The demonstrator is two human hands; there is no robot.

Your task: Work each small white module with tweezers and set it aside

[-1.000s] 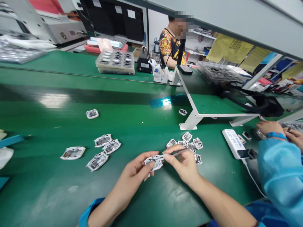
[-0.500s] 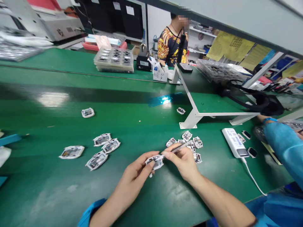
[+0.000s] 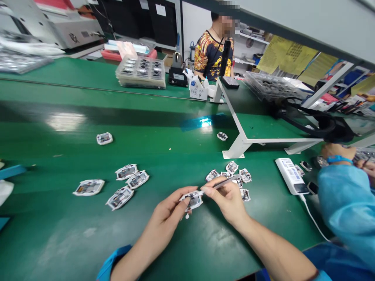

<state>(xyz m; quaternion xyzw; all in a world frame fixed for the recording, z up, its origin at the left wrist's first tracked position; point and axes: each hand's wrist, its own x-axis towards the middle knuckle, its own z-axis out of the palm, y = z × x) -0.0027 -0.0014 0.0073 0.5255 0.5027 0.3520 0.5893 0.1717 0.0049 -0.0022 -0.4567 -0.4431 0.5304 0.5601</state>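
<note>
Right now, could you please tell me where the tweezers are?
In the head view, lower centre, the tweezers are pinched in the right hand, their tip at the small white part held by the left hand.

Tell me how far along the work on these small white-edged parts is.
Looks partway. In hand: the left hand pinches one small part while the right hand works tweezers at its edge. Possibly done: four parts lying spread to the left. Possibly left: the cluster huddled beyond the right hand. Which pile is finished cannot be told for sure. Two stray parts lie farther up the green table.
</note>
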